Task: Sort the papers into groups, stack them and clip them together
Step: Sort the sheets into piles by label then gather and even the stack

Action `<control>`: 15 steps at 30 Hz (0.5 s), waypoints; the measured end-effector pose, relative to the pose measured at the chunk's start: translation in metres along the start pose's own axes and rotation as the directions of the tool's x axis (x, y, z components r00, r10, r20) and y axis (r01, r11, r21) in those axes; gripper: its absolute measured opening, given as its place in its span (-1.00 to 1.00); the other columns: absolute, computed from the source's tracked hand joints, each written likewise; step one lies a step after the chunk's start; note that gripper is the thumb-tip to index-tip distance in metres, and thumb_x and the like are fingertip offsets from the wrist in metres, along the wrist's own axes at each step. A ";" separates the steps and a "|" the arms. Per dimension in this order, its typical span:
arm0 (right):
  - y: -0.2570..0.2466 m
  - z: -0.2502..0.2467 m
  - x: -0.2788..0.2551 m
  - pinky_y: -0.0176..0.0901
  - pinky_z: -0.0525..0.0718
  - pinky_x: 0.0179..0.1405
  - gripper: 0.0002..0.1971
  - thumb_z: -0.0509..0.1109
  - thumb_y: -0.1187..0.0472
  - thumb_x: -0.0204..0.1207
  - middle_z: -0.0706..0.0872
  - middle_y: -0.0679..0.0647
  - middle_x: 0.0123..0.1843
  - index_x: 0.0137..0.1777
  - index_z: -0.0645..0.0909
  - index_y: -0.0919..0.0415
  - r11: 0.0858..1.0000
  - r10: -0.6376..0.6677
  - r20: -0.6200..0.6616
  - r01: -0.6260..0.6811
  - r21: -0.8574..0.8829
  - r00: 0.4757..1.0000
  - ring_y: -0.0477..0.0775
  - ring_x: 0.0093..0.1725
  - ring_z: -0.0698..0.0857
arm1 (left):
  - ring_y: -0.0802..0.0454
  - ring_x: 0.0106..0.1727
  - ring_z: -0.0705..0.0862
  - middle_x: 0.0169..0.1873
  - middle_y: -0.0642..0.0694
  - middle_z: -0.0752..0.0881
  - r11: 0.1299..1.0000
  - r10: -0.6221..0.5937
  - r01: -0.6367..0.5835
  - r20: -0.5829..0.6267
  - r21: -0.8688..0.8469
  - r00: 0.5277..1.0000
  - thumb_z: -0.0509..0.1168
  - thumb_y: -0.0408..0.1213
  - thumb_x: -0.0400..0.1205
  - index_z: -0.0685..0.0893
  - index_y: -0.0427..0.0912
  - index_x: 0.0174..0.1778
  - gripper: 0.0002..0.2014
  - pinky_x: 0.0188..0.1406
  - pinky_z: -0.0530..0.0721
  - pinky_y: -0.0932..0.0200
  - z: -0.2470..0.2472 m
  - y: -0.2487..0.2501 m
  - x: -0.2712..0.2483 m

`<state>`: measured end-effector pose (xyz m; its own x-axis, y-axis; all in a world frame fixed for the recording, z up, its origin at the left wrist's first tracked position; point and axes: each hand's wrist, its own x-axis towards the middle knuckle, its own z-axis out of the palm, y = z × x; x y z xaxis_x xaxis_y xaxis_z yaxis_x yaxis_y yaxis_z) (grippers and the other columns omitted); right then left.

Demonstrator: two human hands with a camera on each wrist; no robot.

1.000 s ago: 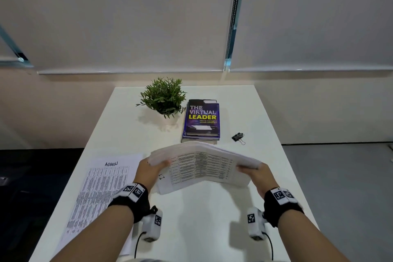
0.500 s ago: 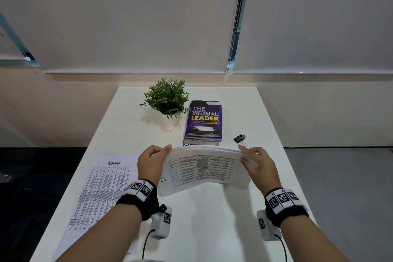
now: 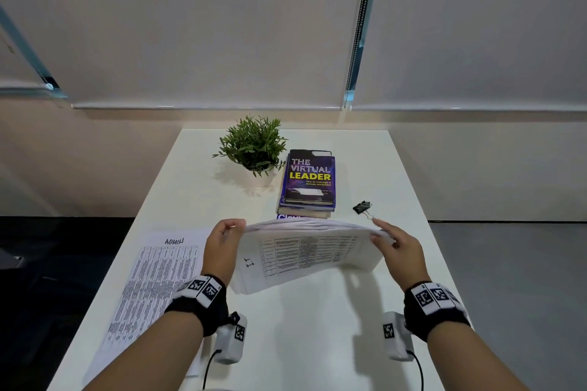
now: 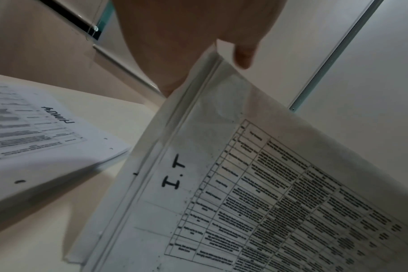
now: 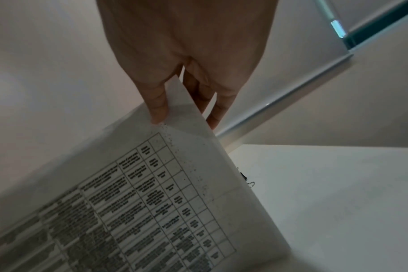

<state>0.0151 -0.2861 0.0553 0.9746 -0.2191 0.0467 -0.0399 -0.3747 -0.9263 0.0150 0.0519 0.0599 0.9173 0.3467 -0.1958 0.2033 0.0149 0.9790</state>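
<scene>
Bare forearms; each wrist wears a black band (image 3: pixel 203 305) with white square-code tags, plus a white cabled camera pod (image 3: pixel 230 343) (also coded) beneath.

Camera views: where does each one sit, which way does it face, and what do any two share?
Head: looks down the table; left hand and right hand hold the I.T stack.
Left wrist: looks along the palm at the stack's left edge and the ADMIN pile.
Right wrist: thumb and fingers pinch the right edge.
All share the I.T stack.

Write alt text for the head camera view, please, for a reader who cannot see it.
Both hands, left hand and right hand, hold a stack of printed papers upright on a white table. An "ADMIN" pile lies left; behind are books, a plant and a binder clip.
</scene>
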 end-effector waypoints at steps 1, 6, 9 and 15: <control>0.000 0.000 0.002 -0.34 0.55 -0.09 -0.79 0.46 0.31 0.54 0.79 -0.08 -0.04 0.00 0.76 -0.04 1.000 0.022 0.013 -0.022 0.021 1.000 -0.11 -0.10 0.69 | -0.04 0.02 0.69 0.03 -0.03 0.72 1.000 -0.014 0.013 0.033 0.023 0.999 0.47 0.02 0.49 0.68 0.12 0.04 -0.75 0.05 0.64 -0.02 -0.002 -0.001 -0.001; -0.004 0.002 0.009 -0.16 0.52 -0.19 -0.87 0.41 0.29 0.57 0.77 -0.02 -0.23 -0.17 0.73 0.10 0.997 0.059 0.052 -0.061 0.040 0.997 0.00 -0.20 0.64 | -0.08 -0.13 0.68 -0.18 -0.03 0.73 0.976 0.037 -0.047 0.050 0.212 0.998 0.46 -0.23 0.45 0.65 0.03 -0.14 -0.85 -0.13 0.64 0.03 -0.003 -0.003 0.001; -0.013 0.001 0.009 -0.14 0.56 -0.19 -0.88 0.41 0.30 0.56 0.78 0.02 -0.20 -0.15 0.73 0.11 0.996 0.052 0.008 -0.052 0.066 0.999 0.01 -0.20 0.65 | -0.03 -0.30 0.55 -0.41 -0.04 0.63 0.987 0.060 -0.061 0.014 0.150 0.998 0.46 -0.29 0.46 0.64 -0.17 -0.34 -0.87 -0.25 0.50 0.11 -0.001 0.006 -0.001; -0.015 -0.013 -0.005 -0.20 0.55 -0.20 -0.91 0.43 0.37 0.53 0.76 0.03 -0.16 -0.11 0.73 0.19 0.978 0.081 0.056 -0.090 0.190 0.995 -0.04 -0.20 0.63 | -0.03 -0.30 0.66 -0.34 -0.10 0.74 0.999 0.048 -0.050 0.095 0.016 0.994 0.49 -0.37 0.45 0.73 -0.19 -0.25 -0.94 -0.24 0.61 0.09 -0.014 0.016 -0.014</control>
<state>0.0081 -0.2911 0.0740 0.9789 -0.1982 -0.0495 -0.0851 -0.1757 -0.9808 0.0003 0.0603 0.0789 0.9543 0.2564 -0.1532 0.1632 -0.0178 0.9864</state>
